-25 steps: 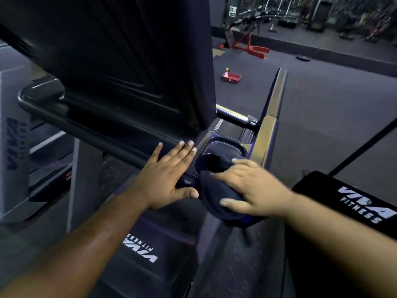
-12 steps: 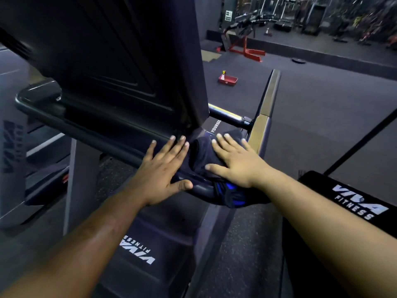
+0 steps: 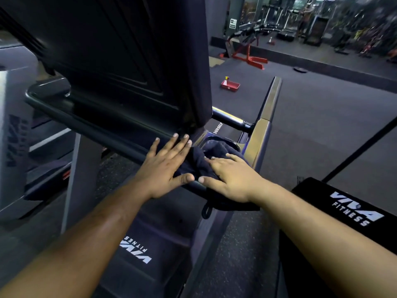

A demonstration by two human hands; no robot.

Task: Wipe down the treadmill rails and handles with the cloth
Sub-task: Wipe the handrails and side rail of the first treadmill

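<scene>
— At the console's base, where is the cloth (image 3: 200,162)?
— Bunched in the cup holder (image 3: 233,145) beside the rail (image 3: 261,136).
— Grip?
— Right hand (image 3: 231,179) presses it, fingers flat; left hand (image 3: 165,166) lies flat, touching its edge, holding nothing.

Right hand (image 3: 231,180) presses the dark cloth (image 3: 200,161) flat at the cup holder (image 3: 231,143); left hand (image 3: 166,166) lies flat, touching the cloth

A small red tray (image 3: 230,85) sits on the dark gym floor (image 3: 322,117). Farther back stands a red-framed bench (image 3: 247,53), with a weight plate (image 3: 300,69) lying off to its right.
</scene>
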